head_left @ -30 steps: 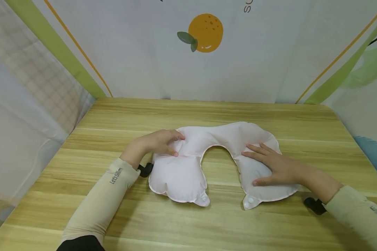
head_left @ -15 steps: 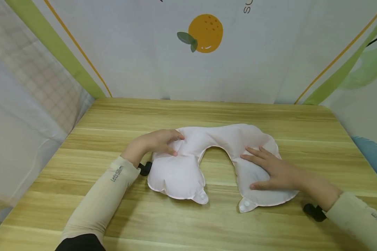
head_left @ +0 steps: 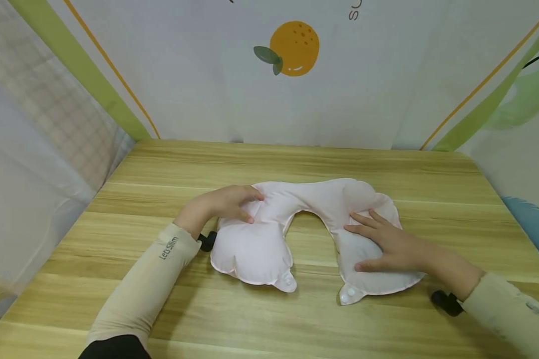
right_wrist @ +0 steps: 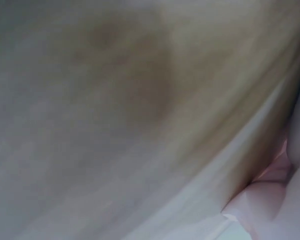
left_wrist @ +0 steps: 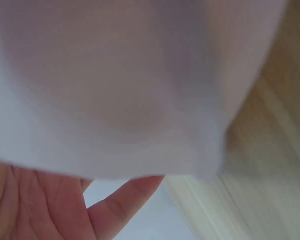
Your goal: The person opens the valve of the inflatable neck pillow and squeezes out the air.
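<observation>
A pale pink U-shaped inflatable neck pillow [head_left: 314, 194] lies puffed up on the wooden table [head_left: 117, 249], its two ends pointing towards me. My left hand [head_left: 226, 203] rests over the upper left part, fingers bent a little and thumb apart from them. In the left wrist view the pillow [left_wrist: 110, 115] is blurred and covers part of the hand [left_wrist: 45, 207]. With fingers spread, my right hand [head_left: 393, 244] lies flat on the right lobe. Each end has a small tab, the left tab [head_left: 286, 282] and the right tab [head_left: 352, 294], with a round snap.
Black camera mounts sit under both wrists, the left mount [head_left: 208, 242] beside the pillow and the right mount [head_left: 447, 303] low over the table. Behind the table's far edge hangs a white curtain [head_left: 197, 85] with a printed orange. Fabric [head_left: 36, 174] also hangs at the left.
The pillow's right lobe has shifted slightly towards me and to the left, with my right hand on it. The left tab has moved slightly left. My left hand has stayed nearly still.
</observation>
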Action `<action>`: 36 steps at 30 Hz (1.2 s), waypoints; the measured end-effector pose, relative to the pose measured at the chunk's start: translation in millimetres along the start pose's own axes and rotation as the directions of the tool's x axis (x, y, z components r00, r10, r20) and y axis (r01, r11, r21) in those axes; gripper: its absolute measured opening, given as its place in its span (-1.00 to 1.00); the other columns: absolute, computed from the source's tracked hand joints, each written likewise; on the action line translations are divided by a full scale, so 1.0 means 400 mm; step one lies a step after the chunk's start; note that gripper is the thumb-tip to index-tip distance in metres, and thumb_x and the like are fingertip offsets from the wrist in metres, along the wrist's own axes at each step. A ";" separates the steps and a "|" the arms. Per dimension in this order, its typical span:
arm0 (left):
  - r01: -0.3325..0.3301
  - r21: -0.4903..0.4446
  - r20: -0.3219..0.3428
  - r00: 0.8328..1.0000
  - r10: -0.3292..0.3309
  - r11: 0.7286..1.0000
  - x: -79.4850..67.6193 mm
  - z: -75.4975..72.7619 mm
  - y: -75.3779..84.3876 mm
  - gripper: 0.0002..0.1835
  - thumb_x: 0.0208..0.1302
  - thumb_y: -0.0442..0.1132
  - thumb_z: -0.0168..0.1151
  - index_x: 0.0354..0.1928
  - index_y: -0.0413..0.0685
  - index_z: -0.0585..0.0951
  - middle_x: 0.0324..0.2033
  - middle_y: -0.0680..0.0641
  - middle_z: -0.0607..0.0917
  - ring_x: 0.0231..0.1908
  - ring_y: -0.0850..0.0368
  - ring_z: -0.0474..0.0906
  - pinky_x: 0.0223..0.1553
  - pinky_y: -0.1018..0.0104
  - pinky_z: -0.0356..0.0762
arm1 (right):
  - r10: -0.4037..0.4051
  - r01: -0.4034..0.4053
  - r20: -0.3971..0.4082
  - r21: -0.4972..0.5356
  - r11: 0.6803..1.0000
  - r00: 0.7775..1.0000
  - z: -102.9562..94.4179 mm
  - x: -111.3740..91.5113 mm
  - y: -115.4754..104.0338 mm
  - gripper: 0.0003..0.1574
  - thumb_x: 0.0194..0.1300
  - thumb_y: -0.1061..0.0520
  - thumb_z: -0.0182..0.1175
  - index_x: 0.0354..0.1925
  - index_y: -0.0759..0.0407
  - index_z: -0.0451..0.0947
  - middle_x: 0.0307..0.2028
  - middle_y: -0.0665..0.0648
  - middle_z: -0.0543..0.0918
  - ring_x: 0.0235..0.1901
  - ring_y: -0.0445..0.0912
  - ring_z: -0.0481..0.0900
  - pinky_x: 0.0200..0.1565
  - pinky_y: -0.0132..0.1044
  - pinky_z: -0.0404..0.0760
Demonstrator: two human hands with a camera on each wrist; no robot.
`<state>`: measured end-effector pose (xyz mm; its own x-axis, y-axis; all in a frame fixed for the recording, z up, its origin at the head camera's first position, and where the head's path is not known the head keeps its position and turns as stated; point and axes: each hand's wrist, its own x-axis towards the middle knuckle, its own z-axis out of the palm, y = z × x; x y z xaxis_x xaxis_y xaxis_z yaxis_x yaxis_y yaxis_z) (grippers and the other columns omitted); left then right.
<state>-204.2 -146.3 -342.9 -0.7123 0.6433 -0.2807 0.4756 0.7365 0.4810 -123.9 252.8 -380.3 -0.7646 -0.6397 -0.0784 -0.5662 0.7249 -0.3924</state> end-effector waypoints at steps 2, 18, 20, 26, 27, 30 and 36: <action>0.013 0.001 0.003 1.000 -0.013 1.000 -0.001 0.000 -0.003 -0.36 0.25 -0.22 0.38 0.35 -0.19 0.44 0.38 -0.23 0.43 0.40 -0.17 0.32 0.44 -0.06 0.24 | 0.004 -0.004 0.008 0.000 1.000 1.000 0.000 0.005 0.001 0.05 0.11 -0.42 0.34 0.44 -0.04 0.32 0.52 0.25 0.18 0.45 0.55 -0.08 0.26 0.56 0.12; 0.005 -0.014 -0.060 0.998 -0.006 1.000 -0.035 0.001 -0.008 -0.39 0.29 -0.20 0.34 0.35 -0.21 0.43 0.33 -0.19 0.49 0.35 -0.15 0.39 0.41 -0.06 0.29 | -0.106 0.104 -0.015 -0.088 0.991 0.994 -0.125 0.036 0.010 -0.14 0.32 -0.20 0.27 0.48 -0.07 0.23 0.51 0.31 0.17 0.45 0.43 0.08 0.30 0.41 0.22; 0.004 -0.015 -0.075 0.997 -0.005 1.000 -0.041 -0.002 -0.008 -0.39 0.30 -0.19 0.33 0.35 -0.20 0.43 0.34 -0.18 0.49 0.35 -0.15 0.39 0.40 -0.07 0.30 | -0.107 0.103 -0.030 -0.118 0.988 0.994 -0.143 0.056 0.015 -0.13 0.36 -0.20 0.24 0.51 -0.14 0.16 0.54 0.26 0.12 0.48 0.37 0.07 0.29 0.39 0.26; -0.007 -0.032 -0.059 0.998 0.005 0.999 -0.035 0.002 -0.006 -0.39 0.30 -0.21 0.33 0.36 -0.20 0.42 0.33 -0.19 0.49 0.34 -0.12 0.41 0.41 -0.03 0.29 | -0.150 0.141 -0.032 -0.192 0.971 0.988 -0.117 0.123 0.048 -0.14 0.40 -0.21 0.17 0.54 -0.23 0.08 0.57 0.21 0.04 0.50 0.35 0.04 0.33 0.38 0.22; -0.012 -0.027 -0.055 0.998 0.010 1.000 -0.032 0.003 -0.005 -0.39 0.30 -0.21 0.33 0.35 -0.20 0.42 0.33 -0.19 0.50 0.33 -0.12 0.42 0.41 -0.03 0.30 | -0.156 0.148 -0.025 -0.204 0.968 0.987 -0.109 0.130 0.053 -0.14 0.41 -0.22 0.16 0.54 -0.23 0.08 0.57 0.22 0.03 0.49 0.37 0.03 0.33 0.39 0.20; -0.013 -0.012 -0.049 0.999 0.013 1.000 -0.026 0.005 -0.005 -0.38 0.29 -0.21 0.34 0.36 -0.20 0.42 0.32 -0.18 0.50 0.33 -0.10 0.43 0.41 -0.01 0.30 | -0.142 0.135 -0.015 -0.223 0.965 0.990 -0.091 0.143 0.060 -0.15 0.42 -0.24 0.12 0.55 -0.28 0.05 0.58 0.21 0.00 0.50 0.41 -0.04 0.33 0.44 0.16; -0.003 0.002 -0.047 0.999 0.003 1.000 -0.019 0.003 -0.009 -0.37 0.28 -0.21 0.35 0.36 -0.19 0.42 0.33 -0.18 0.50 0.32 -0.09 0.45 0.42 0.00 0.30 | -0.108 0.110 0.020 -0.240 0.965 0.994 -0.073 0.160 0.060 -0.15 0.43 -0.31 0.05 0.55 -0.39 -0.03 0.60 0.11 -0.07 0.53 0.36 -0.11 0.26 0.56 0.11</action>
<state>-199.7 -153.6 -343.5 -0.7340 0.6354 -0.2400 0.4790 0.7348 0.4803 -195.4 236.8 -367.9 -0.6928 -0.7191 -0.0536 -0.7038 0.6905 -0.1670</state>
